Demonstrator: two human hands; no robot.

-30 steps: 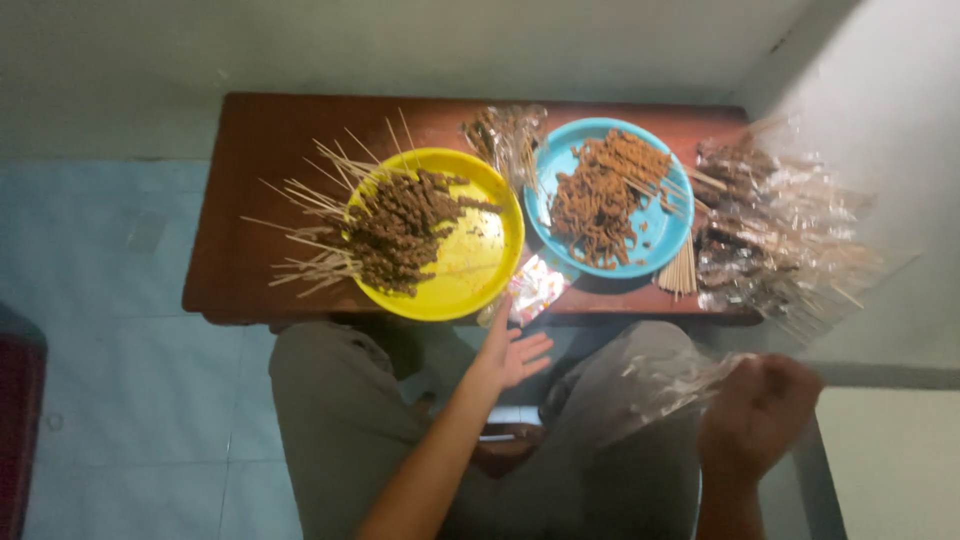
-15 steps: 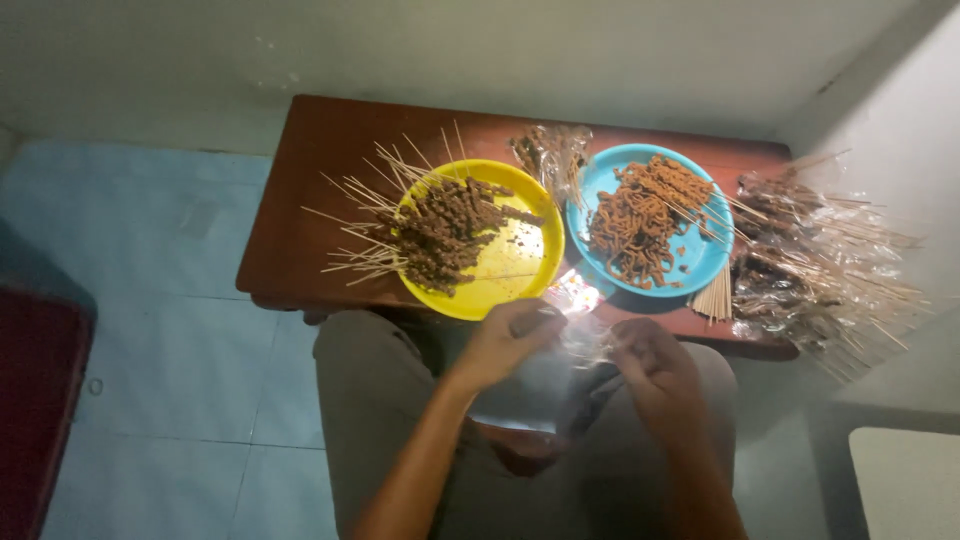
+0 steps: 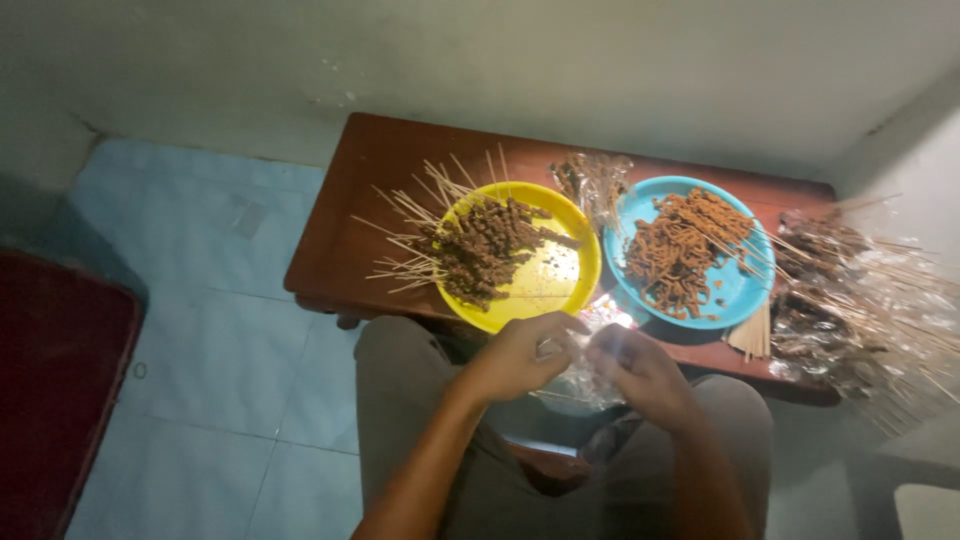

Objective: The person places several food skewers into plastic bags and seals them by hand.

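My left hand and my right hand meet over my lap and both grip a clear plastic bag between them. Just beyond the hands, on a low brown wooden table, stands a yellow plate heaped with dark meat skewers, their sticks fanning out to the left. To its right a blue plate holds orange-brown skewers.
Clear bags filled with skewers are piled at the table's right end. Another small filled bag lies between the plates at the back. A bundle of bare sticks rests near the blue plate. Pale blue floor tiles lie left, a dark red mat far left.
My right hand came in from the far right with the clear bag and joined my left hand over my lap. The view has shifted, so the table now sits further right.
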